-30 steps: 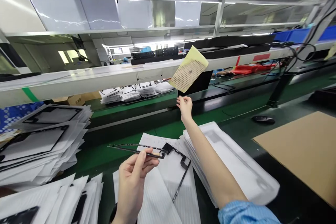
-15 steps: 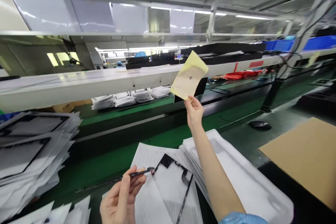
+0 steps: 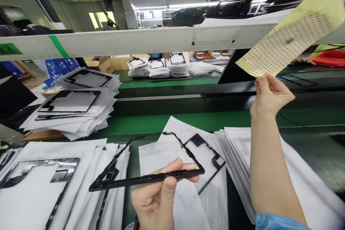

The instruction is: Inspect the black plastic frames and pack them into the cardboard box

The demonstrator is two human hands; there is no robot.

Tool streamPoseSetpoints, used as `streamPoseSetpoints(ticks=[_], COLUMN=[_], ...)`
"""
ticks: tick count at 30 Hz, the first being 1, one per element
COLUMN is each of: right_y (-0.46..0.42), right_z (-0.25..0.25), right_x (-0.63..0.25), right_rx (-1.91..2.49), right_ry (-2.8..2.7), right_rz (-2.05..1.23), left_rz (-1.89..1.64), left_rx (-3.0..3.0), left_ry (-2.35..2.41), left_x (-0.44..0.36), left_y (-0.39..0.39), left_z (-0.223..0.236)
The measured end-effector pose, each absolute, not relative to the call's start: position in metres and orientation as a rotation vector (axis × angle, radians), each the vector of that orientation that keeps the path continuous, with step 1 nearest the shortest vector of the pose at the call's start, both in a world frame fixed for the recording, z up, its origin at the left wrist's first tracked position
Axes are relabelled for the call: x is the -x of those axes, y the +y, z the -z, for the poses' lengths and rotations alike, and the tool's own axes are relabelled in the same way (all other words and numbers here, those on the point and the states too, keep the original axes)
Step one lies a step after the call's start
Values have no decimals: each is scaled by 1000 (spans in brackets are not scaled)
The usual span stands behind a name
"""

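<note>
My left hand (image 3: 157,199) is closed on a thin black rectangular frame (image 3: 134,180). Thumb and fingers pinch its near bar, and the frame is tilted, its far side reaching away from me. At upper right, my right hand (image 3: 269,95) pinches the lower corner of a yellow sheet (image 3: 292,43) printed with rows of tiny marks and one dark spot. Under the left hand lie white sheets (image 3: 185,201). A second black frame (image 3: 207,183) rests on them, partly covered by paper.
Stacks of white sheets with black frames stand at left (image 3: 78,104) and near left (image 3: 32,201). More white sheets (image 3: 269,172) lie under my right forearm. A green strip (image 3: 151,124) runs across the bench, and a white shelf beam (image 3: 129,43) crosses above it. A black panel (image 3: 229,68) stands behind the yellow sheet.
My view has turned left. The frame in my left hand, narrow before, now shows its whole outline. The yellow sheet, still in my right hand, appears larger and further right.
</note>
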State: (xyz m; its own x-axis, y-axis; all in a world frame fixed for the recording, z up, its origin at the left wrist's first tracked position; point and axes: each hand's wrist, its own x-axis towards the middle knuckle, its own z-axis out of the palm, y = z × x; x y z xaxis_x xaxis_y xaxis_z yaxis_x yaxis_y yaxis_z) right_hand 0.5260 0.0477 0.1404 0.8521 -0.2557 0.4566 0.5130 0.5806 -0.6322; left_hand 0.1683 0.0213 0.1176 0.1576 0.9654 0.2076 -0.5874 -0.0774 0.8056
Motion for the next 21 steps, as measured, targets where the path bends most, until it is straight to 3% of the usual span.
streamPoseSetpoints(ticks=[21], right_y=[48], right_z=[-142], right_x=[-531], right_rx=[909], right_ry=[-406], right_rz=[480], left_rz=[-1612], left_rx=[-1205], left_ry=[447], left_x=[-156], left_y=[24], left_z=[-119])
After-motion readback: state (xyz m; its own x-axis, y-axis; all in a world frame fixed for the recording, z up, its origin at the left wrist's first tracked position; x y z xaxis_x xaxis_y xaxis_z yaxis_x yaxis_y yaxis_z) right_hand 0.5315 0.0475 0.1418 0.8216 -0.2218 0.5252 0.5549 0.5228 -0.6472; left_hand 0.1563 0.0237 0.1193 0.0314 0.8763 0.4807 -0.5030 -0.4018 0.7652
